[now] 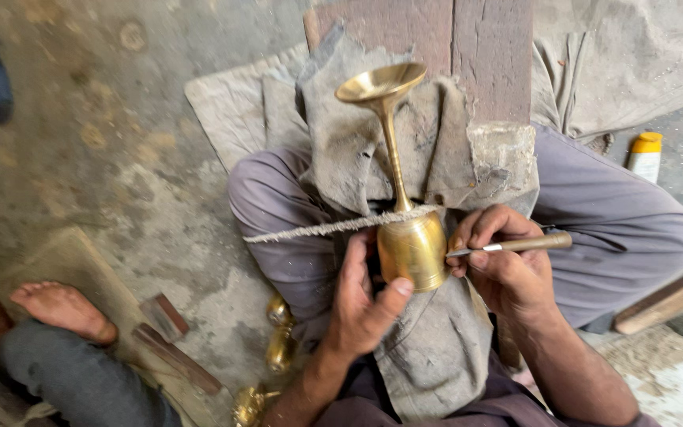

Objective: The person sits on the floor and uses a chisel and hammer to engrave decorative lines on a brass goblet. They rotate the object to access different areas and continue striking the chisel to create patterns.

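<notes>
A brass goblet lies on my lap with its cup toward me and its round base pointing away. My left hand grips the cup from the left, thumb across its rim. My right hand holds the wooden handle of a long rough file. The file lies crosswise over the goblet where the stem meets the cup. A dirty grey cloth covers my lap under the goblet.
A wooden block stands beyond my knees. More brass pieces lie on the floor by my left leg. Another person's bare foot rests at the left beside wooden pieces. A white bottle with a yellow cap stands at the right.
</notes>
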Tool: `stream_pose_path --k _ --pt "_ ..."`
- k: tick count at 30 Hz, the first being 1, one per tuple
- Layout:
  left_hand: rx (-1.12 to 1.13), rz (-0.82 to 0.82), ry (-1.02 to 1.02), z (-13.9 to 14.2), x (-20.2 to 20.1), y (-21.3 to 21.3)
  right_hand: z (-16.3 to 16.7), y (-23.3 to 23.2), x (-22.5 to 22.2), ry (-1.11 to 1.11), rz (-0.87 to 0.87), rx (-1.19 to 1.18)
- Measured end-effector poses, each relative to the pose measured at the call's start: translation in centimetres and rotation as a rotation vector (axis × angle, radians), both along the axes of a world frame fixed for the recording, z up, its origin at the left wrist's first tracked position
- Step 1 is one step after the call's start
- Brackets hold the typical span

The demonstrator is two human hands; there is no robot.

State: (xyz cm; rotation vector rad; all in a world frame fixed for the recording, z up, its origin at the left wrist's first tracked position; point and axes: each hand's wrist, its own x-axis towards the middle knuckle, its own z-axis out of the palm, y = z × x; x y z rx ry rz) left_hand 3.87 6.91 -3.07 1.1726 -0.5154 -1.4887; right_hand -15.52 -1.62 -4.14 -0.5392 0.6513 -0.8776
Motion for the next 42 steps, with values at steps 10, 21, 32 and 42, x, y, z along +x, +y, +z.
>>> stream_pose_path --k 10,21,32,42 --pt "0.045 0.044 -0.456 2.6 -2.0 -0.1 2.8 1.0 1.4 0.189 -0.144 0.113" --pt "-0.078 0.148 -0.567 1.2 -3.8 0.9 5.3 0.4 4.5 0.519 -0.231 0.036" --pt "-0.065 -0.011 -0.357 -0.1 -2.8 0.8 5.5 -0.3 5.2 0.549 -0.225 0.084" --pt "-0.097 -0.03 -0.364 -1.0 -2.6 1.2 5.1 -0.3 4.9 0.525 -0.192 -0.006"
